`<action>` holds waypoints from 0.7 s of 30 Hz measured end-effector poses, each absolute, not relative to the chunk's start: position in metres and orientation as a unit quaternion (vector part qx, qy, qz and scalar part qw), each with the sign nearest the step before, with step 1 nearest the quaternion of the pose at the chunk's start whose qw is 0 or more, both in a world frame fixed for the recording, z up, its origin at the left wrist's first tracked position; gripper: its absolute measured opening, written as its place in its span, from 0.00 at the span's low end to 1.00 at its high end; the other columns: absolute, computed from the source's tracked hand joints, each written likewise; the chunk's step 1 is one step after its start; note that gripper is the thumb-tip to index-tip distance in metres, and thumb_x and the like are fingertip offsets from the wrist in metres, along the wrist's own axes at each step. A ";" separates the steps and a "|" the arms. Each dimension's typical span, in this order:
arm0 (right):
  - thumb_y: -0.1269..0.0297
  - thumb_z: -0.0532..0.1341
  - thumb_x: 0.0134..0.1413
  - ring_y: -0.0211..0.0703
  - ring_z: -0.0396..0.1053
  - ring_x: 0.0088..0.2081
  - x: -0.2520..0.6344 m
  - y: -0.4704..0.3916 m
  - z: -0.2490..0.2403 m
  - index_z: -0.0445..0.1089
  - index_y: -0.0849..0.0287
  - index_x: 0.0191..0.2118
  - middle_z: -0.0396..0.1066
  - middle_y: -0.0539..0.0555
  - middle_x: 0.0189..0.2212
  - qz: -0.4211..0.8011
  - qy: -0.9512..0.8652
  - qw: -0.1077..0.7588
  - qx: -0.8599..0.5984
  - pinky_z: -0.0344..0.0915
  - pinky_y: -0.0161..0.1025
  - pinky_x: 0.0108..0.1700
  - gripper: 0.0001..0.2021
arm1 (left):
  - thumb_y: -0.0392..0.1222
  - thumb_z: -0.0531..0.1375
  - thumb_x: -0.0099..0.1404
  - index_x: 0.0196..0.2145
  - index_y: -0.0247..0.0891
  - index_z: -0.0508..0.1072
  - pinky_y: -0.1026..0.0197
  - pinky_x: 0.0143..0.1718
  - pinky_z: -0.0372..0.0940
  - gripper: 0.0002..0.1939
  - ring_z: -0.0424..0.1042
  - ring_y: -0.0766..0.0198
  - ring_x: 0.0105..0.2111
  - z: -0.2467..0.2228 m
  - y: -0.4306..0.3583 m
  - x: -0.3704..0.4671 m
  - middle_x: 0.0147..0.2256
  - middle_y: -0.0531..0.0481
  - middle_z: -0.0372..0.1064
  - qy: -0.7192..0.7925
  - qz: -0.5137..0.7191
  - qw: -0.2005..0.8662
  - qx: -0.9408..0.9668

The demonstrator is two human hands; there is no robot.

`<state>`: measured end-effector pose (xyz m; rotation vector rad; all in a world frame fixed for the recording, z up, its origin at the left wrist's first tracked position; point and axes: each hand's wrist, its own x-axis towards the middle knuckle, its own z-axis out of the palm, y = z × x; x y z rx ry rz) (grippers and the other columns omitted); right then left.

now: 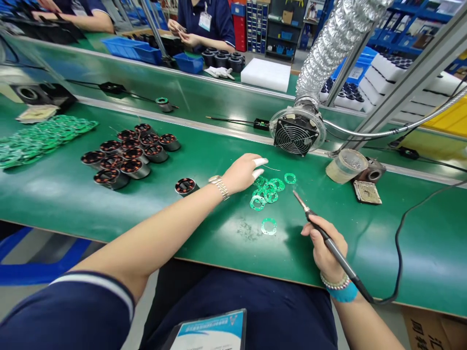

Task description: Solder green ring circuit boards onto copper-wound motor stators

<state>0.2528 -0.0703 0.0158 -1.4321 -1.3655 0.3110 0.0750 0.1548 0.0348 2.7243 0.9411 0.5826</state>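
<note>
My right hand (326,245) is wrapped round the dark handle of a soldering iron (330,243), its bare tip pointing up and left above the table. My left hand (241,174), with white covers on two fingertips, reaches over the bench. A thin solder wire (272,168) sticks out from between its fingers; the exact grip is partly hidden. Just in front of that hand lies a loose pile of green ring-shaped circuit boards (270,187). One ring board (290,178) sits apart to the right, another (269,226) nearer me. A single motor stator (185,186) stands beside my left forearm.
Several stators (126,153) stand grouped at left, beyond them stacked green boards (40,138). A fan (295,135) on a foil duct stands behind the pile. At right are a plastic tub (345,166), a sponge (367,192) and the iron's cord (400,243). Co-workers sit opposite.
</note>
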 end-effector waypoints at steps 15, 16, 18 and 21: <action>0.69 0.58 0.55 0.49 0.68 0.50 0.229 -0.054 0.005 0.62 0.58 0.49 0.66 0.61 0.51 0.106 -0.779 0.333 -0.520 0.68 0.45 0.50 0.15 | 0.51 0.61 0.53 0.50 0.35 0.63 0.48 0.52 0.59 0.29 0.65 0.50 0.50 0.011 0.079 -0.126 0.49 0.41 0.65 0.603 0.229 0.226 0.730; 0.69 0.57 0.55 0.50 0.65 0.52 0.224 -0.051 0.004 0.61 0.58 0.50 0.64 0.62 0.53 0.107 -0.788 0.314 -0.518 0.66 0.47 0.52 0.16 | 0.52 0.61 0.53 0.51 0.35 0.62 0.49 0.53 0.59 0.31 0.64 0.50 0.50 0.011 0.082 -0.117 0.50 0.41 0.64 0.592 0.224 0.223 0.741; 0.70 0.55 0.56 0.50 0.63 0.54 0.217 -0.047 0.004 0.60 0.58 0.51 0.62 0.62 0.54 0.112 -0.797 0.286 -0.520 0.64 0.49 0.53 0.16 | 0.53 0.63 0.50 0.52 0.34 0.60 0.49 0.52 0.60 0.35 0.64 0.50 0.50 0.012 0.091 -0.101 0.50 0.40 0.64 0.584 0.234 0.215 0.747; 0.72 0.53 0.57 0.48 0.64 0.53 0.210 -0.048 0.003 0.58 0.58 0.52 0.62 0.63 0.54 0.126 -0.799 0.273 -0.521 0.64 0.47 0.53 0.16 | 0.53 0.64 0.48 0.49 0.32 0.62 0.48 0.48 0.62 0.35 0.67 0.48 0.47 0.009 0.105 -0.087 0.46 0.39 0.67 0.616 0.252 0.203 0.718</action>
